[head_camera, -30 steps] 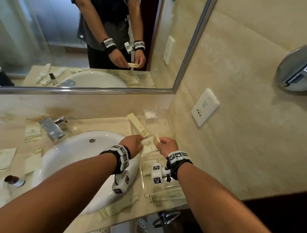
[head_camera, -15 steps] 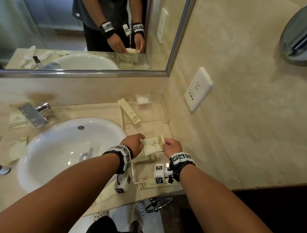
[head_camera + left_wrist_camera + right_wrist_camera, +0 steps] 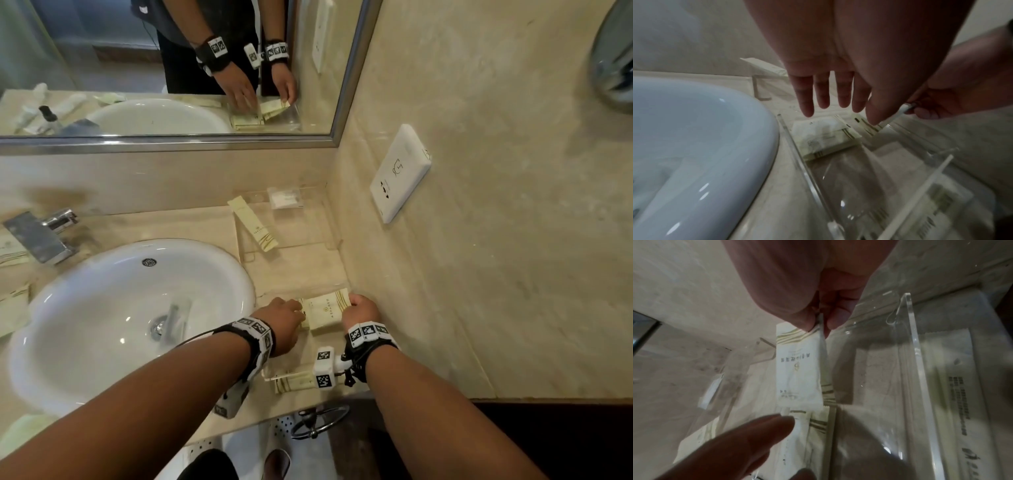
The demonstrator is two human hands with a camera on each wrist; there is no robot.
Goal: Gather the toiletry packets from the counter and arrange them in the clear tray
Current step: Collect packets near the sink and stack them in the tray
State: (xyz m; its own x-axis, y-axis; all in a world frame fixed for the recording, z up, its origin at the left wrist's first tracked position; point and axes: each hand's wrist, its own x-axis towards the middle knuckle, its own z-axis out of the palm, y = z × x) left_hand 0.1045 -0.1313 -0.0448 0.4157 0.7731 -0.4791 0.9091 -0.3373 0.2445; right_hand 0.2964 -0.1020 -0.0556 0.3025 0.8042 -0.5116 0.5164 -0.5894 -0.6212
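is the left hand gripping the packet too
No, the left hand has its fingers straight and spread above the clear tray, while only the right hand pinches the packet.

Packet (image 3: 799, 368) print blurred; left hand (image 3: 284, 322) fingertips hidden in head view.

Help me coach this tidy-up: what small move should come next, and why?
Probably lower the cream striped packet onto the packets stacked in the clear acrylic tray and let go. The right hand pinches its edge just above them; the left hand hovers open, ready to square it.
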